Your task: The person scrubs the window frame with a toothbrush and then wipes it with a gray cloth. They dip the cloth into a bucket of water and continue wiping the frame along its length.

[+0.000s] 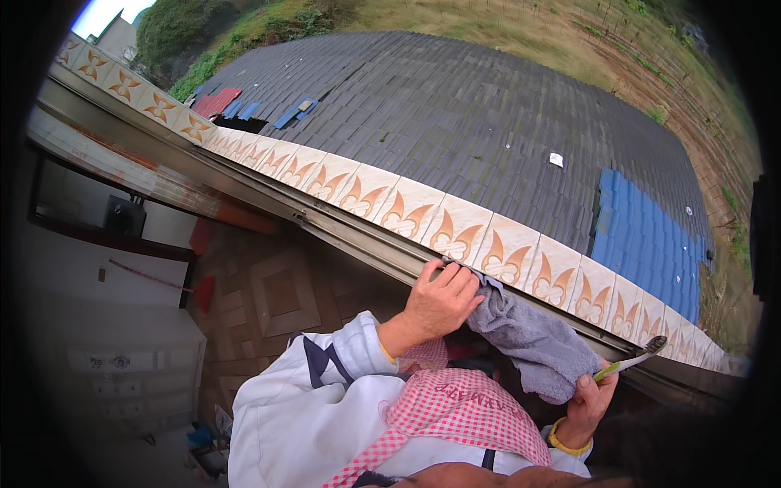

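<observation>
A grey towelling cloth (pixel 531 329) stretches between my two hands along a metal window track (pixel 366 244). My left hand (pixel 445 296) grips one end of it, with the fingertips pressed at the track beside the patterned tiles. At the cloth's other end is my right hand (pixel 589 402), which holds a white and green brush (pixel 631 364) like a toothbrush. Its dark bristles point away from me, over the track's outer edge. Whether the right fingers also pinch the cloth is partly hidden.
Outside the track runs a ledge of patterned tiles (pixel 451 229). Below it spreads a dark tiled roof (pixel 427 110) with a blue patch (pixel 647 244). Indoors, on the left, are a patterned floor (pixel 287 287) and a wall-mounted dark-framed panel (pixel 79 195).
</observation>
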The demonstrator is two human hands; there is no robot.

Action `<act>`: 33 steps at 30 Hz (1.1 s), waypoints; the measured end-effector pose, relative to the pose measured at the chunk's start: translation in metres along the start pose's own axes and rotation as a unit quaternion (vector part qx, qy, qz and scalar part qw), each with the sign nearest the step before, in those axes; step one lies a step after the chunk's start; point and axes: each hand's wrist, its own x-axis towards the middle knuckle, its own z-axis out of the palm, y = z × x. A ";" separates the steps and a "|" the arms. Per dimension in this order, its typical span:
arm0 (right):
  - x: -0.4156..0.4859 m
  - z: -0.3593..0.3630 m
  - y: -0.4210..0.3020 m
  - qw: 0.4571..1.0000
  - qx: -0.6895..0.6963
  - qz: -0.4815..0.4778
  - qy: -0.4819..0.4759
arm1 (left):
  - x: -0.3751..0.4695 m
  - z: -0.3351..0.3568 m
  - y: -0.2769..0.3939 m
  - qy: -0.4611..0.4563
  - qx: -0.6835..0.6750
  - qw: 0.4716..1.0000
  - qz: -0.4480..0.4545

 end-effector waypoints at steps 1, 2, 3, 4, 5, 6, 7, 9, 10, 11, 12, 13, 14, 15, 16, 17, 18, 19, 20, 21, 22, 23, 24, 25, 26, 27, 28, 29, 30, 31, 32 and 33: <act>-0.001 -0.004 0.000 1.000 0.017 -0.014 0.010 | -0.003 -0.003 -0.009 0.004 0.019 1.000 0.014; -0.003 -0.007 -0.001 1.000 0.018 -0.004 0.015 | -0.008 -0.007 -0.022 -0.015 0.043 0.999 -0.006; -0.003 -0.008 -0.003 1.000 0.007 0.008 0.002 | -0.013 -0.013 -0.036 -0.042 0.064 0.997 -0.029; -0.002 -0.008 -0.004 1.000 0.004 0.015 -0.010 | -0.017 -0.019 -0.050 -0.019 0.094 0.995 -0.022; 0.001 -0.004 -0.003 1.000 0.002 0.021 -0.021 | -0.021 -0.025 -0.066 -0.008 0.119 0.993 -0.024; 0.005 0.001 -0.004 0.998 -0.006 0.032 -0.058 | -0.027 -0.033 -0.085 -0.010 0.155 0.987 -0.049; 0.008 0.009 -0.002 0.996 -0.014 0.050 -0.079 | -0.034 -0.042 -0.105 -0.026 0.184 0.979 -0.081; 0.022 0.029 0.005 0.976 -0.106 0.032 -0.189 | -0.045 -0.060 -0.147 0.003 0.278 0.954 -0.115; 0.028 0.041 0.011 0.940 -0.221 0.008 -0.261 | -0.049 -0.066 -0.164 -0.014 0.275 0.952 -0.131; 0.033 0.057 0.023 0.921 -0.214 0.007 -0.326 | -0.052 -0.069 -0.176 -0.030 0.270 0.950 -0.156; 0.037 0.067 0.030 0.898 -0.220 -0.011 -0.381 | -0.054 -0.069 -0.182 -0.036 0.256 0.954 -0.150; 0.036 0.072 0.034 0.895 -0.200 0.017 -0.398 | -0.055 -0.071 -0.187 -0.042 0.240 0.957 -0.155; 0.038 0.071 0.035 0.896 -0.194 0.016 -0.399 | -0.055 -0.071 -0.186 -0.059 0.222 0.961 -0.155; 0.037 0.067 0.037 0.897 -0.189 0.016 -0.400 | -0.054 -0.069 -0.180 -0.031 0.201 0.966 -0.159; 0.035 0.060 0.036 0.912 -0.169 0.031 -0.373 | -0.050 -0.067 -0.171 -0.017 0.175 0.972 -0.154; 0.032 0.050 0.033 0.925 -0.150 0.047 -0.345 | -0.046 -0.065 -0.160 0.001 0.139 0.979 -0.151; 0.029 0.042 0.033 0.938 -0.121 0.032 -0.323 | -0.041 -0.059 -0.144 0.011 0.127 0.984 -0.121; 0.025 0.026 0.026 0.933 -0.128 0.072 -0.327 | -0.037 -0.050 -0.124 -0.002 0.131 0.986 -0.104; 0.019 0.016 0.024 0.941 -0.115 0.065 -0.310 | -0.032 -0.040 -0.103 0.000 0.119 0.989 -0.091; 0.012 0.006 0.023 0.945 -0.129 0.044 -0.298 | -0.027 -0.031 -0.081 0.003 0.107 0.991 -0.082; 0.006 -0.004 0.021 0.953 -0.115 0.043 -0.278 | -0.021 -0.023 -0.059 0.006 0.087 0.994 -0.070; -0.002 -0.013 0.019 0.958 -0.112 0.046 -0.259 | -0.015 -0.015 -0.038 0.001 0.066 0.996 -0.068; -0.011 -0.021 0.018 0.965 -0.100 0.037 -0.238 | -0.009 -0.006 -0.017 0.003 0.046 0.998 -0.042; -0.020 -0.028 0.017 0.975 -0.087 0.057 -0.198 | -0.003 0.002 0.003 -0.008 0.023 0.999 -0.028; -0.031 -0.036 0.015 0.984 -0.066 0.063 -0.156 | 0.005 0.010 0.022 -0.004 0.008 1.000 -0.009; -0.041 -0.044 0.013 0.991 -0.040 0.065 -0.114 | 0.012 0.017 0.040 -0.014 -0.015 1.000 -0.004; -0.051 -0.053 0.008 0.990 -0.011 0.106 -0.088 | 0.019 0.025 0.058 -0.010 -0.030 0.999 0.009; -0.057 -0.060 0.009 0.994 -0.009 0.082 -0.066 | 0.025 0.031 0.075 -0.011 -0.049 0.999 0.015; -0.065 -0.065 0.010 0.997 -0.005 0.068 -0.023 | 0.031 0.038 0.090 -0.002 -0.048 0.998 0.028; -0.071 -0.070 0.012 0.998 0.000 0.053 0.022 | 0.037 0.043 0.102 0.006 -0.048 0.998 0.040; -0.076 -0.074 0.013 0.998 -0.008 0.039 0.051 | 0.040 0.047 0.111 0.017 -0.051 0.997 0.049; -0.079 -0.078 0.014 0.998 -0.011 0.023 0.050 | 0.042 0.050 0.115 0.018 -0.047 0.998 0.049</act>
